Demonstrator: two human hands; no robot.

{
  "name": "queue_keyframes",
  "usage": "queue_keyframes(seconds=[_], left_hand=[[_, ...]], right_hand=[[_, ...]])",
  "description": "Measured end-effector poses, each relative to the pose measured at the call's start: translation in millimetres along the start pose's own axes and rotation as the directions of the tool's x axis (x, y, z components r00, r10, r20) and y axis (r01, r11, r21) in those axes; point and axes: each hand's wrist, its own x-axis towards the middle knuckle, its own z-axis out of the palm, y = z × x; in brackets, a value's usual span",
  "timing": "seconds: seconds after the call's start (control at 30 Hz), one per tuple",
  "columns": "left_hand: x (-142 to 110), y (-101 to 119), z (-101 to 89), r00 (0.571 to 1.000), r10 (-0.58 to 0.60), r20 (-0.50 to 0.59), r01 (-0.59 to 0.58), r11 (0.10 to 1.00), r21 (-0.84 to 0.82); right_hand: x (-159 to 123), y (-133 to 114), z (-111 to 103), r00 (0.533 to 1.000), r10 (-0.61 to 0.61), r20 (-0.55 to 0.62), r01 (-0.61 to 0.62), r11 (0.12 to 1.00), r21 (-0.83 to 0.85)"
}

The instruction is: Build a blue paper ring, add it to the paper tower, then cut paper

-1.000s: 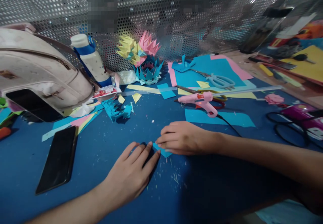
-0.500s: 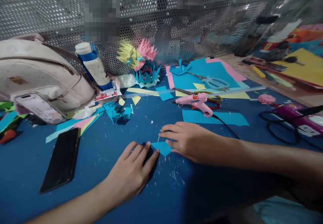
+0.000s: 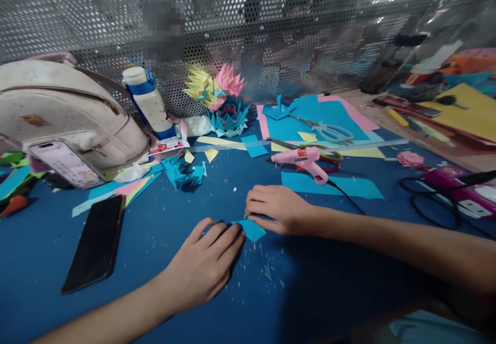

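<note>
A small piece of blue paper (image 3: 253, 230) lies folded or cut to a point on the dark blue tabletop, between my hands. My left hand (image 3: 211, 256) presses its left corner down with curved fingertips. My right hand (image 3: 281, 209) is at the paper's upper right edge, fingers drawn together and thumb over the paper. A thin pale sliver shows by the right fingertips, too small to name. Just beyond that hand are a pink glue gun (image 3: 302, 159) and a strip of blue paper (image 3: 333, 185).
Scissors (image 3: 333, 132) rest on coloured sheets behind. Paper flowers (image 3: 228, 116) stand by the perforated metal screen (image 3: 271, 49). To the left are a black phone (image 3: 95, 240), a lit phone (image 3: 65, 163), a backpack (image 3: 58, 111) and a bottle (image 3: 149, 101). A purple power strip (image 3: 457, 184) lies right.
My right hand lifted off the paper, uncovering more of it, then came back to its upper edge. My left fingers shifted slightly over the corner. The propped phone's screen lit up.
</note>
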Motion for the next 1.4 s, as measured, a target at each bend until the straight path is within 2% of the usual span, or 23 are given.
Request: queue_keyframes(seconds=[0.1, 0.23, 0.43, 0.63, 0.7, 0.8, 0.93, 1.13, 1.23, 1.4], left_hand=[[0, -2, 0.0, 1.0, 0.0, -0.001, 0.0, 1.0, -0.016], [1, -2, 0.1, 0.999, -0.027, 0.023, 0.027, 0.999, -0.023], [1, -3, 1.2, 0.995, -0.076, 0.061, 0.08, 0.994, -0.071], [2, -6, 1.1, 0.99, -0.094, 0.103, 0.108, 0.985, -0.136], [2, -7, 1.2, 0.99, -0.09, 0.108, 0.105, 0.985, -0.14], [2, -6, 1.8, 0.992, -0.089, 0.085, 0.099, 0.987, -0.127], [2, -5, 2.4, 0.995, -0.078, 0.061, 0.084, 0.992, -0.093], [2, -4, 2.8, 0.996, -0.072, 0.047, 0.076, 0.994, -0.082], [2, -5, 3.6, 0.996, -0.063, 0.057, 0.067, 0.995, -0.076], [2, -5, 3.3, 0.996, -0.057, 0.063, 0.061, 0.996, -0.06]], right_hand=[[1, 1, 2, 0.995, 0.101, -0.016, -0.099, 0.99, 0.103], [3, 4, 4, 0.985, 0.167, -0.042, -0.153, 0.962, 0.225], [1, 8, 7, 0.975, 0.204, -0.088, -0.166, 0.932, 0.322], [-2, 12, 9, 0.979, 0.179, -0.098, -0.136, 0.929, 0.344], [-4, 12, 8, 0.985, 0.142, -0.102, -0.106, 0.948, 0.299], [-7, 14, 7, 0.993, 0.016, -0.117, 0.003, 0.987, 0.161], [-9, 16, 6, 0.99, -0.105, -0.097, 0.103, 0.994, -0.022], [-8, 17, 4, 0.972, -0.23, -0.052, 0.212, 0.949, -0.234], [-6, 16, 2, 0.951, -0.299, -0.075, 0.266, 0.918, -0.293], [-6, 15, 1, 0.938, -0.342, -0.063, 0.299, 0.884, -0.359]])
